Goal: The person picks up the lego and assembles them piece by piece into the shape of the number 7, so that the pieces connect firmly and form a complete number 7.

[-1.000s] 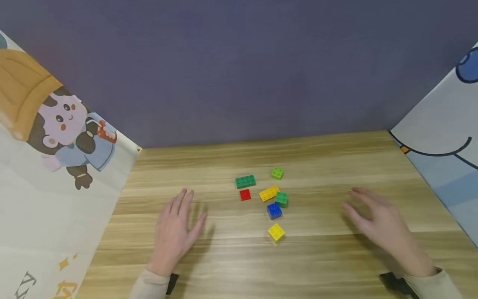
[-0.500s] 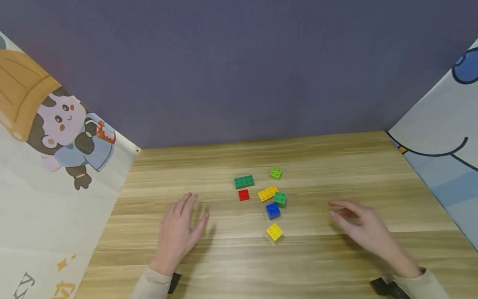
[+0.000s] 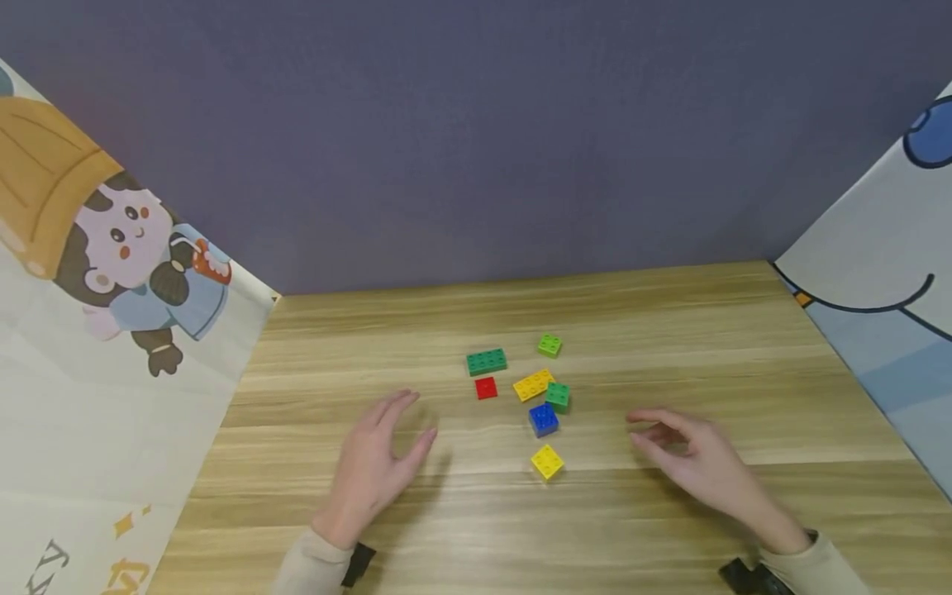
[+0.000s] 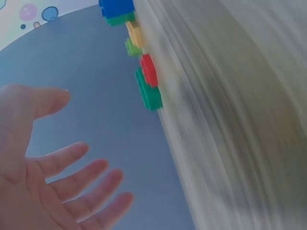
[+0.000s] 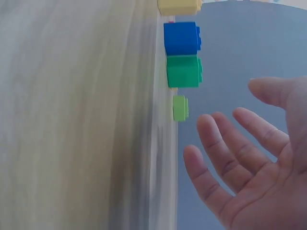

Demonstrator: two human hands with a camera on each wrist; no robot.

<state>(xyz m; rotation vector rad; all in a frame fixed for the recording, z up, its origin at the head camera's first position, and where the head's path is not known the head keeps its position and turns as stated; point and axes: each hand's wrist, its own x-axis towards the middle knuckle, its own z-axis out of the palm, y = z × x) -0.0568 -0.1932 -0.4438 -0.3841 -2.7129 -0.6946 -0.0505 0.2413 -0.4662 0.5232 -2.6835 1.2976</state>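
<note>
Several toy building bricks lie loose on the wooden table: a long dark green brick point(image 3: 487, 362), a flat red brick point(image 3: 486, 387), a lime brick point(image 3: 549, 345), a long yellow brick point(image 3: 533, 385), a green brick point(image 3: 558, 397), a blue brick point(image 3: 544, 420) and a square yellow brick point(image 3: 547, 462). To their left my left hand point(image 3: 375, 463) hovers with relaxed, spread fingers, nearest the red brick. On the other side my right hand point(image 3: 695, 463) is held over the table, fingers loosely bent, nearest the square yellow and blue bricks. Both hands are bare of any object and apart from the bricks.
The wooden table point(image 3: 632, 322) ends at a dark blue-grey panel point(image 3: 476, 149) along the back. Printed panels with cartoon figures flank it, one on the left point(image 3: 89, 430) and one on the right point(image 3: 863, 223).
My right hand has moved left toward the bricks, its fingers bending a little more. My left hand has shifted slightly to the right. The bricks stay where they were.
</note>
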